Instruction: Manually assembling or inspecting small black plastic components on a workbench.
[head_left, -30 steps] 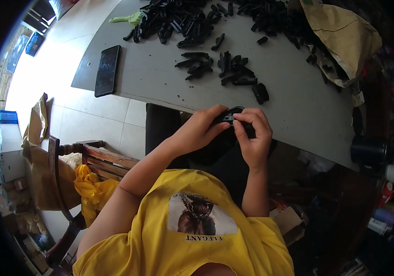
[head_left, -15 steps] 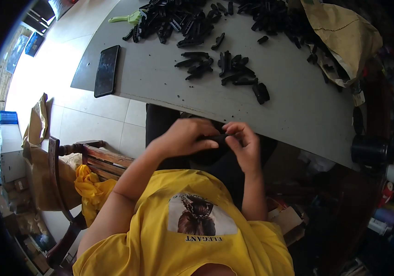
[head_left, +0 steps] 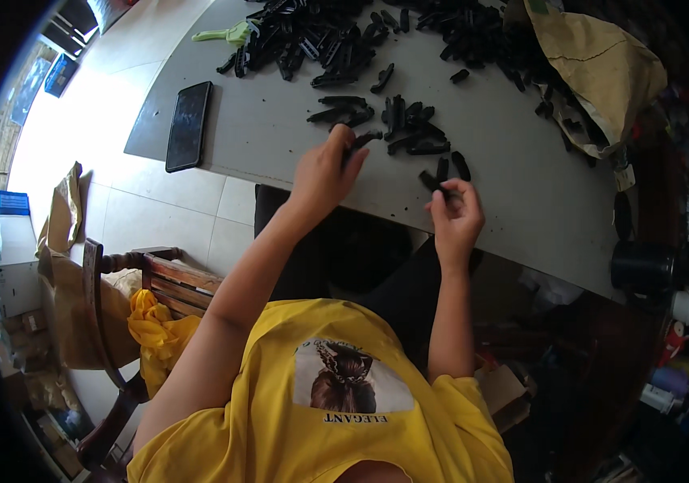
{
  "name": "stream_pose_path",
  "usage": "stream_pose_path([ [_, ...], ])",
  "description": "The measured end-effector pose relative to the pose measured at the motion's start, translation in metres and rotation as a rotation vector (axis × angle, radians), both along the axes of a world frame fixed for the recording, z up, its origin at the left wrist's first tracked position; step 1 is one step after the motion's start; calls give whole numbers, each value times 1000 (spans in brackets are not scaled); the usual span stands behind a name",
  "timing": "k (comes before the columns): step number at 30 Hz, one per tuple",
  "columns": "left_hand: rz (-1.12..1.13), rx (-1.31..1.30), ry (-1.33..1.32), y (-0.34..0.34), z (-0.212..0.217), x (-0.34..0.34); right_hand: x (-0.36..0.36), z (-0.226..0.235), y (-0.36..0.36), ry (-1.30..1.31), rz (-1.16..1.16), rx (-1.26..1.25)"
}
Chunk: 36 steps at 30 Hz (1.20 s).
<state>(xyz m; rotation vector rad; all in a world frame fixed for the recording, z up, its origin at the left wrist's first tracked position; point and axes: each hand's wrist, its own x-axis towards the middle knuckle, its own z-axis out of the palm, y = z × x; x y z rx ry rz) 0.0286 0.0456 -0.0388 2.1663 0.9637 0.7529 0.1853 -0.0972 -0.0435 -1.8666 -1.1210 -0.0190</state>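
Note:
My left hand [head_left: 324, 173] is over the table's near edge, at the small left cluster of black plastic pieces [head_left: 343, 101]. Thumb and forefinger close on a slim, dark plastic piece [head_left: 367, 140]. Farther right, my right hand [head_left: 457, 216] pinches a short black plastic piece [head_left: 430, 180] between thumb and fingers, just above the tabletop. Two similar short pieces [head_left: 460, 165] lie right beside it. Between the hands and a little farther back is another loose cluster of long black pieces [head_left: 415, 129]. Their exact kind is too small to make out.
The grey table [head_left: 264, 137] carries a large heap of black pieces [head_left: 312, 36] at the back, a green-handled tool [head_left: 232, 34] and a phone [head_left: 189, 126] at left. A brown paper bag [head_left: 602, 68] stands back right. Beside me is a wooden chair [head_left: 179, 282] with yellow cloth.
Both hands have parted and moved up from my lap over the table, the left to the left cluster, the right to the short pieces. The pair of short pieces has spread apart.

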Motion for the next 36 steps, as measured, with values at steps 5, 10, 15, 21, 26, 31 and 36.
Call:
stream_pose_path([
  [5,-234,-419,-187,-39,19,0,-38,18,1,855,403,312],
  [10,-402,-387,-58,-51,28,-3,-46,16,-3,938,327,412],
  [15,-453,-250,-219,-62,24,-4,-45,13,-10,543,285,349],
  [21,-536,-354,-195,-64,29,-8,-51,21,-11,1256,483,479],
  [26,-561,-325,3,-54,27,-4,-39,10,-13,1246,445,442],
  [31,127,450,129,21,-5,12,-9,7,17,359,17,104],
  [36,84,591,275,35,-14,14,3,-6,25,-262,-131,-311],
])
